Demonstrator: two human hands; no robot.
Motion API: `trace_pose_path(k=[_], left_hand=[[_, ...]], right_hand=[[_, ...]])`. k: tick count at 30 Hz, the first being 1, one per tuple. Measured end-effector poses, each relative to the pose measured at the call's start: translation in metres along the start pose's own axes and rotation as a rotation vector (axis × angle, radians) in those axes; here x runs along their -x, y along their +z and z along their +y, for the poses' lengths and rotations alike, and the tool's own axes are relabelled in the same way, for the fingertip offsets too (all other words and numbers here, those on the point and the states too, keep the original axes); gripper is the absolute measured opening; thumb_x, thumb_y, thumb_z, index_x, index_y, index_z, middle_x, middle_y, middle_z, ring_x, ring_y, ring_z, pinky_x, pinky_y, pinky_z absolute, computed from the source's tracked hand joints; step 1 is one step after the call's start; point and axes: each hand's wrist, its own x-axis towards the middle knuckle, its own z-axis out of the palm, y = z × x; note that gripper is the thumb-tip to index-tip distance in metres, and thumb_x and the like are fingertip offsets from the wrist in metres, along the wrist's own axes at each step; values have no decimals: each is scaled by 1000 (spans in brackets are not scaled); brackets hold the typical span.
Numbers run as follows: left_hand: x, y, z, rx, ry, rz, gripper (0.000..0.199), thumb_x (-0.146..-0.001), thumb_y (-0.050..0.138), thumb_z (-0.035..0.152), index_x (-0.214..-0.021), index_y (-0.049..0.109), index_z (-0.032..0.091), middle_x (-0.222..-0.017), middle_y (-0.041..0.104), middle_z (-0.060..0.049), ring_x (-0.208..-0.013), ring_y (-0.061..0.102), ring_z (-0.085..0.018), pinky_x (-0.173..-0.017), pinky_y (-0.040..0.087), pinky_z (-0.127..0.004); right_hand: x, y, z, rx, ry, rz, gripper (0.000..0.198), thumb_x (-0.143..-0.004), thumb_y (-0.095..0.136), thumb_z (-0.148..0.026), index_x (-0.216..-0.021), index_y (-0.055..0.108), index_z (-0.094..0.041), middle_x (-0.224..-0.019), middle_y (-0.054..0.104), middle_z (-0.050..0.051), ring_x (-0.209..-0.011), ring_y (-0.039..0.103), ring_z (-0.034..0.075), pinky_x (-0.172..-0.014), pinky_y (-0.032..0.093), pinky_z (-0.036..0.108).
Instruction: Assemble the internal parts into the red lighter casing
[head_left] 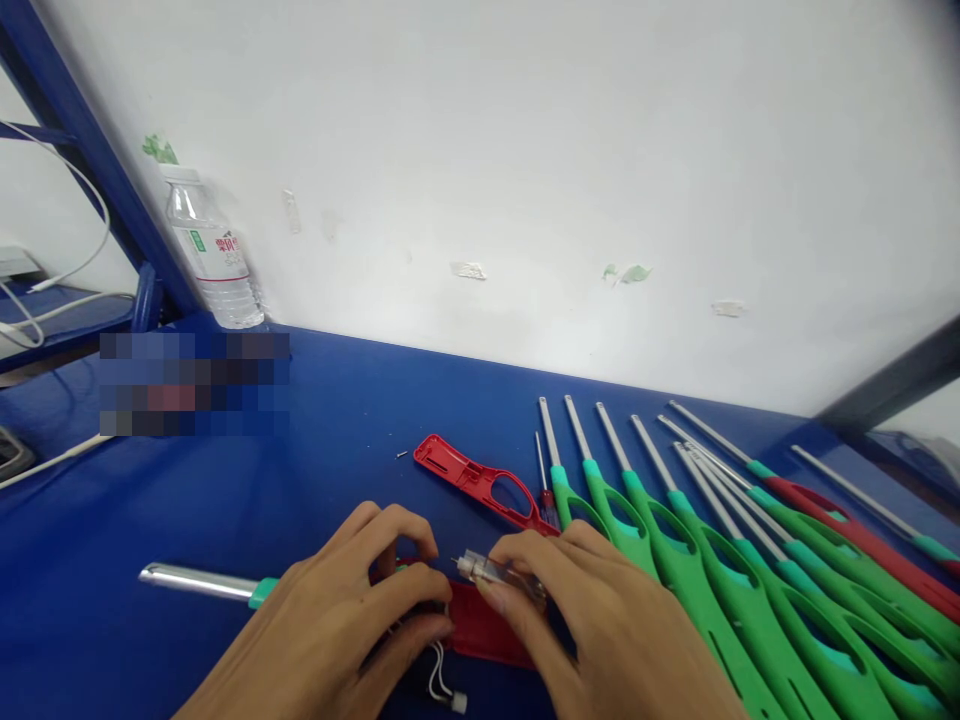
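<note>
You are pinching the light, brittle-looking clear gas cartridge (499, 572) in your right hand (600, 620) just above the red lighter shell (487, 625) — your left hand (352, 610) is pressing that shell down — so grip the cartridge's sides.

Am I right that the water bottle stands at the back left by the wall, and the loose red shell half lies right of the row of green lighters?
Not quite. The head view shows the red shell half lying left of the green lighters, not right of them. The water bottle does stand at the back left by the wall.
</note>
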Motion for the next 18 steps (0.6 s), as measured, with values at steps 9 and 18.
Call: trace_pose_path(k=[9, 18], left_hand=[[6, 1, 0, 205, -148, 82, 19, -131, 74, 35, -119, 88, 41, -116, 91, 12, -99, 90, -6, -98, 66, -6], [6, -8, -4, 159, -391, 194, 13, -119, 92, 58, -110, 97, 49, -98, 98, 18, -72, 92, -10, -77, 67, -8]], right_hand=[[-2, -3, 0, -3, -2, 35, 15, -126, 75, -23, -126, 74, -38, -112, 95, -13, -93, 91, 21, -68, 68, 36], [-11, -15, -16, -129, -41, 135, 8, -139, 66, -38, -134, 72, -40, -107, 91, -15, -93, 83, 17, -96, 65, 28]])
